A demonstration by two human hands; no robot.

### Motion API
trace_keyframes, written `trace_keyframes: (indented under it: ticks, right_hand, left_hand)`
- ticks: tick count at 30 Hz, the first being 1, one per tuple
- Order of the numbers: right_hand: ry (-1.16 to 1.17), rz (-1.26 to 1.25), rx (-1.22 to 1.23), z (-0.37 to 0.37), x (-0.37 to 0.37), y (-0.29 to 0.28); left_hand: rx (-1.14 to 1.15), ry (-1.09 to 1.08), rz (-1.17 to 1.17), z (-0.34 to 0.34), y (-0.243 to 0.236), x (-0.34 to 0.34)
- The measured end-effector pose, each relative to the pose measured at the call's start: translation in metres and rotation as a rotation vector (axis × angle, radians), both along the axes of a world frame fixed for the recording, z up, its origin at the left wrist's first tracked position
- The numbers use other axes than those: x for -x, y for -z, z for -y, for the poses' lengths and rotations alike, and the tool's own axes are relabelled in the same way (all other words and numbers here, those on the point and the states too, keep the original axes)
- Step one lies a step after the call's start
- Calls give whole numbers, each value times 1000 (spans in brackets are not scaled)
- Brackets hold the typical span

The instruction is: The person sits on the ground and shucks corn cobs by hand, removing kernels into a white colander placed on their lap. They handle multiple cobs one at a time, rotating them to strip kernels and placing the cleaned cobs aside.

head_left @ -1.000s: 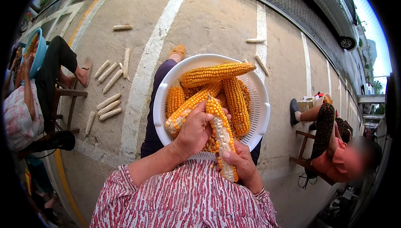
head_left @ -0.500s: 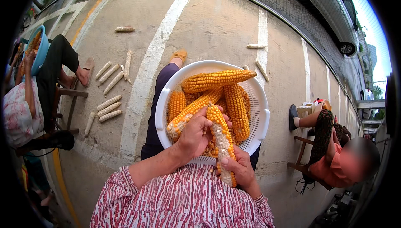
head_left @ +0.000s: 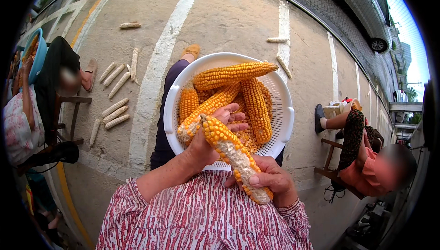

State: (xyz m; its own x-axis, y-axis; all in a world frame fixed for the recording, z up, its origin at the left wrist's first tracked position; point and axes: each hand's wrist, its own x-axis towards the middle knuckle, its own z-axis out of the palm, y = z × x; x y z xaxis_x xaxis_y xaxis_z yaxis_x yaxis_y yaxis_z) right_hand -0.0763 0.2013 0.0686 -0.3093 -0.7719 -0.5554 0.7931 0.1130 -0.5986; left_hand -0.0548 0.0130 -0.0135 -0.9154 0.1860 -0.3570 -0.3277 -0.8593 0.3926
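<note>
1. The white basket (head_left: pixel 281 108) sits before you; read its rim as a clock, twelve farthest from you.
2. You hold a partly bare ear of corn (head_left: pixel 234 156) slantwise across the near rim at six o'clock, its tip toward eleven, a pale stripped band along it.
3. Your left hand (head_left: pixel 203 149) is spread open behind the ear's upper half, fingers reaching past it toward two o'clock; whether the palm touches it, I cannot tell.
4. Your right hand (head_left: pixel 279 180) grips the ear's lower end, thumb on top, fingertips curling round from beneath.
5. Bare cobs (head_left: pixel 120 84) lie on the ground at nine o'clock.
6. Loose kernels (head_left: pixel 250 144) lie inside at five o'clock.
</note>
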Motion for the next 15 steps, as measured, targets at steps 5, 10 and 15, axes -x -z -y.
trace_keyframes:
  ticks: [5, 10, 15]
  right_hand:
    - [298, -251, -70, -4, 7, 10]
    - [441, -160, 43, -20, 4, 12]
    - [437, 77, 84, -28, -15, 38]
  left_hand:
    - [212, 19, -200, 2, 1, -3]
    - [186, 110, -104, 1, -1, 1]
    - [228, 127, -20, 2, -18, 4]
